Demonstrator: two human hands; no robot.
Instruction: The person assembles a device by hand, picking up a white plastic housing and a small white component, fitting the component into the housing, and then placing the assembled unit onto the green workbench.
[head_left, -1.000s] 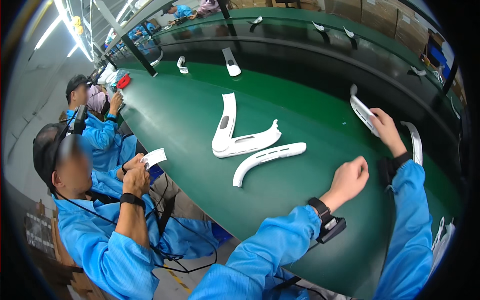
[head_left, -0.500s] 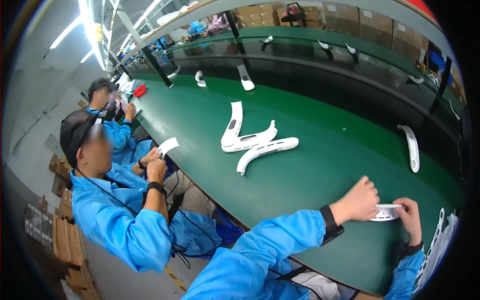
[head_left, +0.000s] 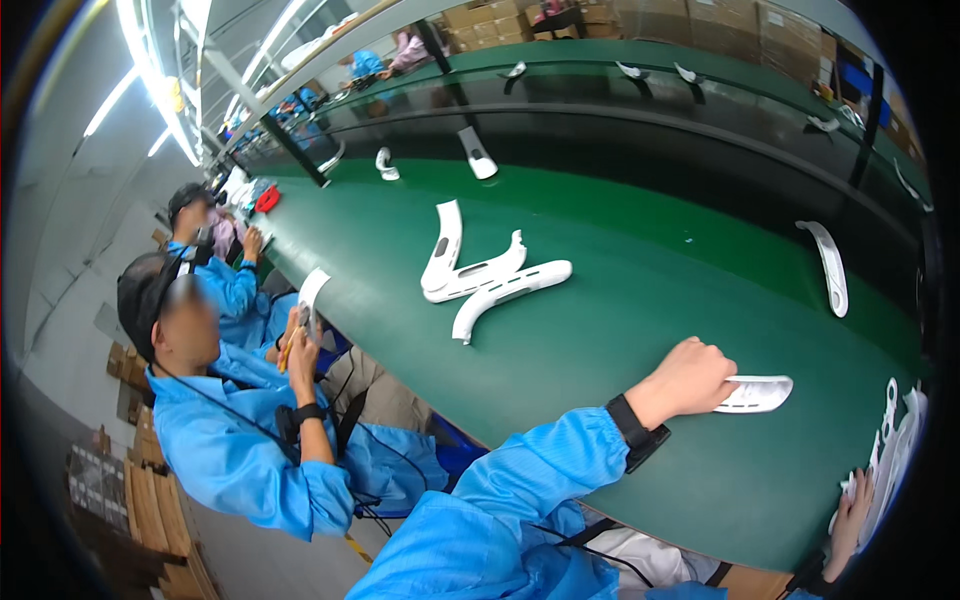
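My left hand [head_left: 690,382] is closed on one end of a curved white plastic part [head_left: 762,393] with slots along its edge, held low over the green table. The fingertips and the gripped end are hidden behind the hand. At the right rim of the view, my right hand [head_left: 850,520] reaches to a stack of white plastic parts [head_left: 893,470]. Its fingers look stretched out against the near side of the stack.
Several white curved parts [head_left: 515,285] lie mid-table, and another white part [head_left: 828,268] lies far right. A raised shelf [head_left: 600,130] runs along the back. A co-worker [head_left: 230,400] at left holds a white piece [head_left: 313,288] and an orange-handled tool [head_left: 288,350].
My right hand has let go of the white part and moved down right to the stack. The left hand keeps the part, now turned with its length showing. The co-worker's orange-handled tool has come into view.
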